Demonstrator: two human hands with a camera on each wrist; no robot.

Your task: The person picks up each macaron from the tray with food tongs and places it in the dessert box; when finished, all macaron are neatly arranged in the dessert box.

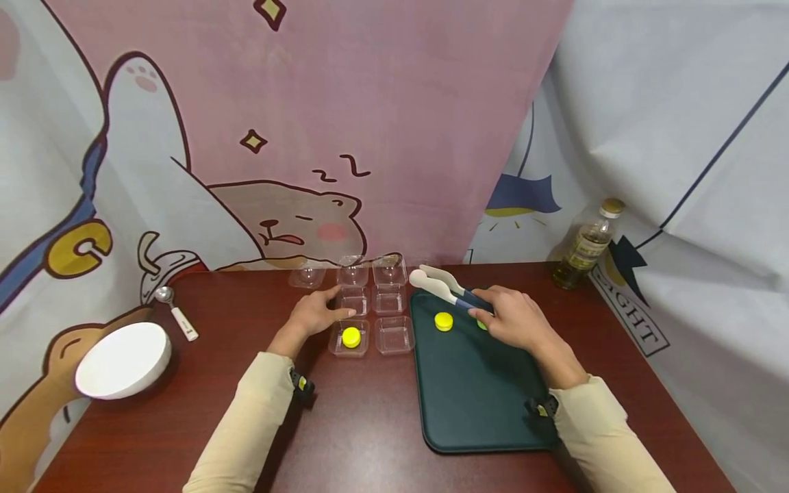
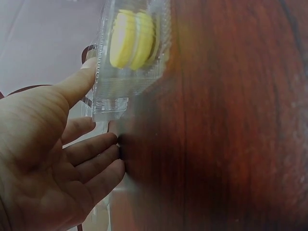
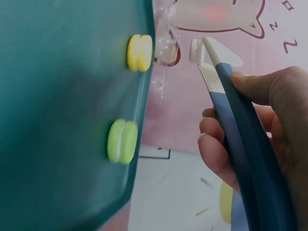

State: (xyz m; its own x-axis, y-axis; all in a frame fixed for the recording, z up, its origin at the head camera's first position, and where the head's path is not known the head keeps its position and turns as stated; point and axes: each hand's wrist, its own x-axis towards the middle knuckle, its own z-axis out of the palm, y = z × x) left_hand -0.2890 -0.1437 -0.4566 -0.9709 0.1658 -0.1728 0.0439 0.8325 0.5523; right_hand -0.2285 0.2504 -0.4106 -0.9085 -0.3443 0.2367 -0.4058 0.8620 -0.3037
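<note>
Brown table (image 1: 370, 438), tray (image 1: 481, 404); one macaron (image 1: 351, 337) in the clear boxes (image 1: 394, 335), two more macarons (image 1: 444, 322) on the tray, probably light, crumbly, best pinched gently by the sides. Left hand (image 1: 314, 313), loosely spread, touches a box; right hand (image 1: 516, 316) grips tongs (image 3: 245, 130), load unclear.

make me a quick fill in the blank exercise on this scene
The ____ hand grips white-tipped, blue-handled tongs.
A dark green rectangular tray holds a yellow round macaron and a ____ one.
A clear square plastic container holds one ____ round macaron.
Toward the ____ end of the brown table stands a round white bowl.
Answers: right; green; yellow; left.
</note>
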